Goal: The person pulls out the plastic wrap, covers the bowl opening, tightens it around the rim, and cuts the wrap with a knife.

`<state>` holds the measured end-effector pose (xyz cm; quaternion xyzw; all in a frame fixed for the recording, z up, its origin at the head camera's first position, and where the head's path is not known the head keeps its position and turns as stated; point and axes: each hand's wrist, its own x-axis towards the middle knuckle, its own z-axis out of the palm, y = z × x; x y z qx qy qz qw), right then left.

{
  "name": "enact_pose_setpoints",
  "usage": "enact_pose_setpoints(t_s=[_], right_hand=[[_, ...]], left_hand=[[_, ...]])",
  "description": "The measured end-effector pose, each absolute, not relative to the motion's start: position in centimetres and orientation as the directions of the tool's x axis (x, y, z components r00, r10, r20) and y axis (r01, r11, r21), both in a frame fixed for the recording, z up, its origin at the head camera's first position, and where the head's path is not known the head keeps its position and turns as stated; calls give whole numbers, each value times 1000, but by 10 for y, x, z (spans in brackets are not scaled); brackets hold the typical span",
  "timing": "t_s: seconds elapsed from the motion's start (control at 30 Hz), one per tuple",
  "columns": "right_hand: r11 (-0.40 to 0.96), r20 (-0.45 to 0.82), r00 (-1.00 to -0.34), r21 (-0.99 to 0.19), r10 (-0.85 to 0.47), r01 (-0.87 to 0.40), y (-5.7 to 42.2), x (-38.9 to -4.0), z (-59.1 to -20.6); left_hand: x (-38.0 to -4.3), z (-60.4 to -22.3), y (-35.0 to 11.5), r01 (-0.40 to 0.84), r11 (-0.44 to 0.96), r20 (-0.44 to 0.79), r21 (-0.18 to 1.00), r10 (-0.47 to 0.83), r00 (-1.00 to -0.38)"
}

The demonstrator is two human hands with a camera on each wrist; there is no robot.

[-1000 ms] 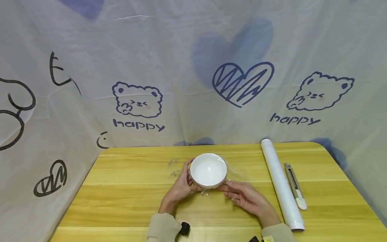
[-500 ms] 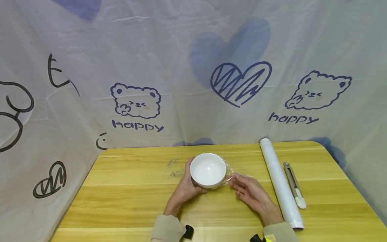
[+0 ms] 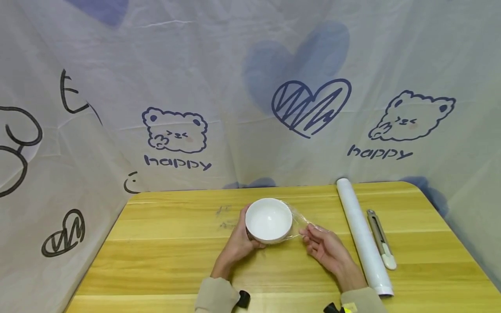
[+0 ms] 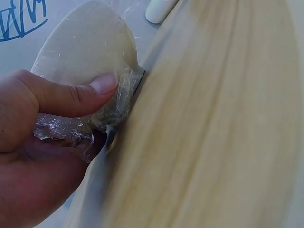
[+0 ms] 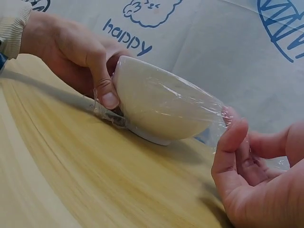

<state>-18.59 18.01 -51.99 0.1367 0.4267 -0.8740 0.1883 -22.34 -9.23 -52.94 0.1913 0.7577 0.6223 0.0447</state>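
Observation:
A white bowl [image 3: 268, 220] stands near the middle of the table, with clear plastic wrap [image 5: 190, 97] over its side. My left hand [image 3: 239, 238] grips the bowl from its left, the thumb pressing bunched wrap [image 4: 124, 92] against the wall in the left wrist view. At the bowl's right, my right hand [image 3: 326, 250] pinches the free edge of the wrap between thumb and fingers. The film stretches taut between bowl and fingertips in the right wrist view. The left hand's other fingers are mostly hidden behind the bowl.
A long white roll of plastic wrap [image 3: 364, 239] lies on the wooden table [image 3: 156, 261] right of my right hand. Beside it is a utility knife [image 3: 381, 240]. A patterned cloth [image 3: 235, 87] hangs behind the table's far edge.
My right hand has moved from beside the bowl out to the right, drawing the wrap away from it. The left hand has stayed at the bowl's left side.

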Motion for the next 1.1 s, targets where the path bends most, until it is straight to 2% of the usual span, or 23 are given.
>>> enact_pose_setpoints(t_s=[0.27,0.47,0.7,0.83,0.93,1.1], right_hand=[[-594,-410,-897,-684,-166,422,179,-186,-516],[-451,-386,-919,-808,-80,378,174,-184,-518],[-431,-325,-923,-817,-205,383,166,-185,-523],[-417,-316,-919,-821,-237,390,163,-185,-524],[-400,-321,-923,-833,-215,383,159,-184,-524],[-403,-327,-925,-833,-192,378,154,-182,-524]], left_hand=[[-226,-530,-92,242,134,181,961,355,-917],[-227,-528,-93,244,137,181,960,363,-914],[-229,-530,-98,218,105,162,970,390,-906],[-228,-527,-101,153,93,102,984,411,-906],[-224,-521,-101,123,138,59,983,394,-917],[-216,-509,-93,172,279,80,945,315,-946]])
